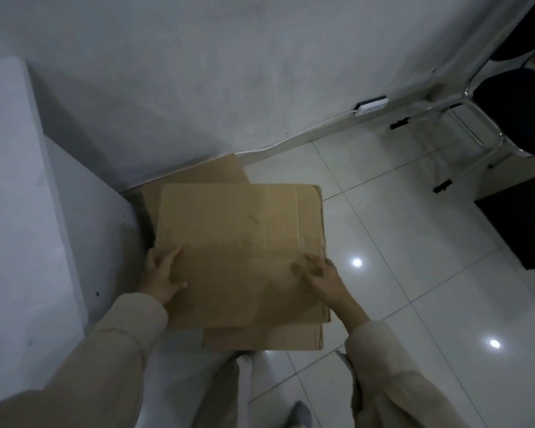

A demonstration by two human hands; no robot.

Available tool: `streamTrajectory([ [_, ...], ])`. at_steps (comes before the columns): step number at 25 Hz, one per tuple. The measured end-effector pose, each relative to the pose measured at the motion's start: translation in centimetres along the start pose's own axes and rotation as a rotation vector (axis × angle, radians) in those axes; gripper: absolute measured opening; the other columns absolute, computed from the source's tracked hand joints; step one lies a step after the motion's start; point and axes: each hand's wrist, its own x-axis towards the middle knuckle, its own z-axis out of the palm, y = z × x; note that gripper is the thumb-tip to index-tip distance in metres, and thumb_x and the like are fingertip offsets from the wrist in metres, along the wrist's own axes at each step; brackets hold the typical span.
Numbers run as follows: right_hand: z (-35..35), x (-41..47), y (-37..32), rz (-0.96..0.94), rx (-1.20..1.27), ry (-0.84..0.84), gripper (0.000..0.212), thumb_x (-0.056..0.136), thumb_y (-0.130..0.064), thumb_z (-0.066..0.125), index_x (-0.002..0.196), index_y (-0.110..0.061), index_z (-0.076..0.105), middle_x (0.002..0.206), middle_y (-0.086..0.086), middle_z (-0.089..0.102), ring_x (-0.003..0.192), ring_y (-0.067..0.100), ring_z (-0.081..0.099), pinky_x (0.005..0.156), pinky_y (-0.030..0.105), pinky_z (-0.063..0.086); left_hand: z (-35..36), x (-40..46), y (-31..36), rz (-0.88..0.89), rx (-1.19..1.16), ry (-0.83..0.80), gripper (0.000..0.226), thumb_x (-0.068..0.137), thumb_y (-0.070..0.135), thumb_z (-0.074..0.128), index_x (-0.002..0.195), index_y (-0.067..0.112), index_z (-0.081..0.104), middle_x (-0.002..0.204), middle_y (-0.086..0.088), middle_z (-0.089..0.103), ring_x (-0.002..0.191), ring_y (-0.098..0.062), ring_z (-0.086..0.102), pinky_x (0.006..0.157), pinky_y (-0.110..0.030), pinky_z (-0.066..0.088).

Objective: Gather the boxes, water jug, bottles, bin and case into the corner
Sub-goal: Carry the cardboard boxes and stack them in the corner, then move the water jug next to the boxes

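White power strip (372,105) at wall base, its white cord (303,134) trailing left. Black-seated chrome chair (513,112) at right, over glossy tiled floor (399,242).

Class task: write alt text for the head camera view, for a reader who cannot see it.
Seen from above, a person's left hand grips the left edge of a flattened cardboard box while the right hand rests flat on its top. It lies on other cardboard in a corner between a grey wall and a white cabinet; a power strip and black chair stand right.
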Motion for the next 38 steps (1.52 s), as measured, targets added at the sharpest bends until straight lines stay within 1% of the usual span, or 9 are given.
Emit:
streamTrajectory([
  [2,0.4,0.9,0.3,0.011,-0.126,-0.020,0.046,0.090,-0.028,0.053,0.134,-0.017,0.043,0.150,0.019,0.017,0.133,0.038,0.033,0.111,0.045,0.032,1.0,-0.1,0.5,-0.049,0.046,0.033,0.070,0.079,0.010,0.066,0.139,0.029,0.034,0.156,-0.014,-0.005,0.143,-0.037,0.004,0.117,-0.044,0.014],
  [7,-1.4,-0.8,0.5,0.044,0.013,-0.070,0.042,0.094,-0.026,0.046,0.133,-0.010,0.046,0.149,0.012,0.029,0.134,0.030,0.035,0.111,0.037,0.030,2.4,-1.9,3.6,-0.123,0.142,0.063,0.062,0.086,0.025,0.058,0.141,0.028,0.028,0.156,-0.010,-0.013,0.143,-0.037,-0.005,0.116,-0.047,0.010],
  [11,-4.1,-5.1,1.2,0.139,0.144,-0.127,0.041,0.096,-0.019,0.039,0.137,-0.014,0.041,0.146,0.008,0.037,0.126,0.023,0.041,0.078,0.021,0.043,4.0,-3.8,7.6,0.065,0.252,-0.067,0.047,0.088,0.033,0.053,0.134,0.026,0.041,0.155,-0.011,0.007,0.143,-0.032,0.002,0.116,-0.044,0.010],
  [13,-5.8,-7.7,2.3,0.156,0.194,-0.086,0.041,0.095,-0.018,0.039,0.135,-0.015,0.043,0.143,0.008,0.040,0.121,0.021,0.043,0.080,0.022,0.039,5.0,-4.8,10.7,0.167,0.282,-0.122,0.043,0.088,0.031,0.053,0.130,0.026,0.045,0.151,-0.012,0.021,0.141,-0.032,0.012,0.115,-0.041,0.014],
  [17,-10.1,-14.3,7.0,0.179,0.337,0.116,0.036,0.094,-0.021,0.042,0.129,-0.020,0.048,0.129,0.008,0.050,0.107,0.015,0.047,0.086,0.027,0.036,8.2,-8.0,18.5,0.372,0.365,-0.190,0.038,0.089,0.029,0.052,0.127,0.025,0.049,0.140,-0.011,0.039,0.132,-0.033,0.029,0.109,-0.038,0.023],
  [21,-13.6,-23.2,14.7,0.225,0.520,0.426,0.030,0.092,-0.019,0.045,0.121,-0.019,0.054,0.108,0.005,0.054,0.087,0.009,0.050,0.069,0.019,0.039,14.2,-14.0,26.3,0.655,0.380,-0.344,0.035,0.089,0.018,0.051,0.124,0.021,0.052,0.137,-0.011,0.042,0.130,-0.033,0.033,0.110,-0.040,0.025],
  [24,-14.4,-30.4,20.7,0.276,0.636,0.657,0.025,0.092,-0.019,0.045,0.114,-0.023,0.056,0.109,0.006,0.057,0.089,0.011,0.051,0.070,0.019,0.040,19.7,-20.2,30.2,0.867,0.439,-0.457,0.033,0.089,0.020,0.053,0.122,0.023,0.053,0.140,-0.006,0.042,0.133,-0.029,0.028,0.112,-0.039,0.023],
  [32,-12.7,-47.3,33.9,0.371,0.821,1.103,0.023,0.092,-0.012,0.045,0.105,-0.025,0.057,0.109,0.002,0.060,0.095,0.012,0.055,0.072,0.015,0.041,34.0,-39.3,32.9,1.266,0.515,-0.803,0.029,0.090,0.020,0.053,0.118,0.028,0.055,0.134,-0.002,0.047,0.132,-0.025,0.030,0.108,-0.033,0.024],
  [38,-12.9,-55.4,42.3,0.463,0.863,1.360,0.023,0.088,-0.006,0.048,0.102,-0.019,0.061,0.103,0.004,0.063,0.091,0.019,0.056,0.068,0.017,0.041,42.0,-48.8,33.8,1.377,0.538,-1.005,0.022,0.091,0.023,0.051,0.106,0.038,0.050,0.132,0.002,0.048,0.131,-0.020,0.030,0.108,-0.033,0.025],
])
